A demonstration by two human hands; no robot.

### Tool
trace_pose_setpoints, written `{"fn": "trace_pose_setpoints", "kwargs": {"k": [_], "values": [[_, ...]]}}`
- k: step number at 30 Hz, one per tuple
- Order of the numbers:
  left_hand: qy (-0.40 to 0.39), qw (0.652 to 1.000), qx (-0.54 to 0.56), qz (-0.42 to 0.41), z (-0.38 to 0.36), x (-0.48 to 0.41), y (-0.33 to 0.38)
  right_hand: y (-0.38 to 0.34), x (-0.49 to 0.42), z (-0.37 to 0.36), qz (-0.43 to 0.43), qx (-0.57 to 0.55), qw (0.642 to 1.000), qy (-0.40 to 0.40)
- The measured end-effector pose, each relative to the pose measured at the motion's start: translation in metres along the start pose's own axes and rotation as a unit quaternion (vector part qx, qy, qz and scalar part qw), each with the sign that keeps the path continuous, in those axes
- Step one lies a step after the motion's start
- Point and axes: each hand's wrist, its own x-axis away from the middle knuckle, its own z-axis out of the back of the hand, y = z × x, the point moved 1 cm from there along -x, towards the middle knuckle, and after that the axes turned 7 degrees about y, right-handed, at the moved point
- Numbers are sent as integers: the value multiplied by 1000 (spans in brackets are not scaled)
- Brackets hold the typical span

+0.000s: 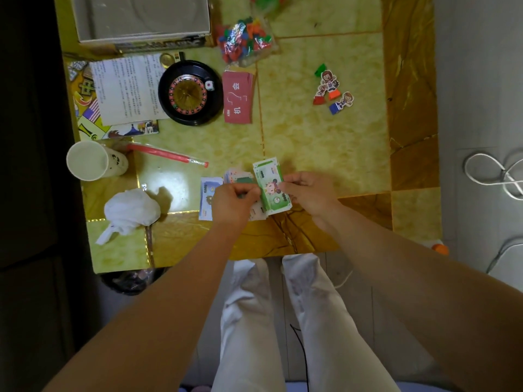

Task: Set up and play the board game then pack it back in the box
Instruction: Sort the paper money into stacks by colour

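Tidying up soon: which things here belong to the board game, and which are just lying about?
Game: green paper banknotes held by left hand and right hand, black roulette wheel, red card stack, cardboard character pawns, bag of coloured plastic pieces, grey box.
Lying about: white paper cup, red wrapped straw, crumpled white plastic bag.

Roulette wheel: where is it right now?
In the head view, the roulette wheel sits far left on the table, between the white instruction sheet to its left and the red card stack to its right.
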Motion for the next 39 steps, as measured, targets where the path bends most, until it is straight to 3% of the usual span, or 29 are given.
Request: {"fn": "trace_pose_setpoints", "kwargs": {"k": [5, 9, 14, 21, 27, 30, 32, 34, 37, 39], "values": [[67, 997, 20, -24, 31, -7, -23, 22, -14, -12, -45, 0, 996, 81], [78, 994, 71, -41, 43, -10, -37, 33, -19, -34, -13, 48, 990, 132], [58, 993, 91, -54, 46, -17, -50, 33, -18, -54, 38, 177, 964, 192], [27, 991, 122, -53, 46, -15, -51, 35, -17, -60, 68, 240, 942, 225], [-23, 988, 138, -71, 47, -16, -45, 43, -30, -65, 61, 242, 938, 240], [-52, 983, 150, -92, 45, -12, -41, 39, -23, -60, 69, 159, 951, 254], [-73, 980, 162, -93, 40, -8, -35, 31, -15, -56, 106, 70, 968, 214], [-96, 976, 179, -74, 32, -3, -26, 19, -5, -51, 111, 7, 988, 106], [-122, 978, 167, -43, 16, 2, -15, 8, 7, -44, 51, -61, 994, -72], [-133, 979, 147, -41, 8, 5, -6, 7, 3, -36, 53, -61, 993, -83]]}}
